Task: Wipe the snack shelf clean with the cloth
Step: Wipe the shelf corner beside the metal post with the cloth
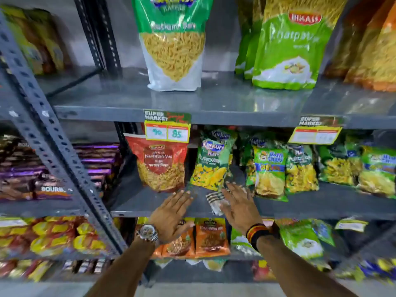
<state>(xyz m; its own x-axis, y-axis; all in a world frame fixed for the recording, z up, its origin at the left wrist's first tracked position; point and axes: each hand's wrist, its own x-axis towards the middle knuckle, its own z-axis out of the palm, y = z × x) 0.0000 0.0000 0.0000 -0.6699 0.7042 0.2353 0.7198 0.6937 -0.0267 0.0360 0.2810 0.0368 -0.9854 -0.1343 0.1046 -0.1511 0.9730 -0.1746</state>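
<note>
A striped black-and-white cloth (215, 201) lies on the grey middle shelf (300, 207), between my two hands. My left hand (173, 213) is spread flat with fingers apart just left of the cloth, below a red Navratan Mix bag (159, 162). My right hand (241, 205) is also open, its palm beside and partly over the cloth's right side; whether it touches the cloth I cannot tell. A green Kurkure puffcorn bag (211, 166) stands right behind the cloth.
More green snack packs (270, 170) fill the middle shelf to the right. Large bags (173, 43) stand on the upper shelf (214, 99). A slotted grey upright (53, 133) runs diagonally at left. Orange packs (211, 236) sit below. Price tags (167, 130) hang from the upper shelf edge.
</note>
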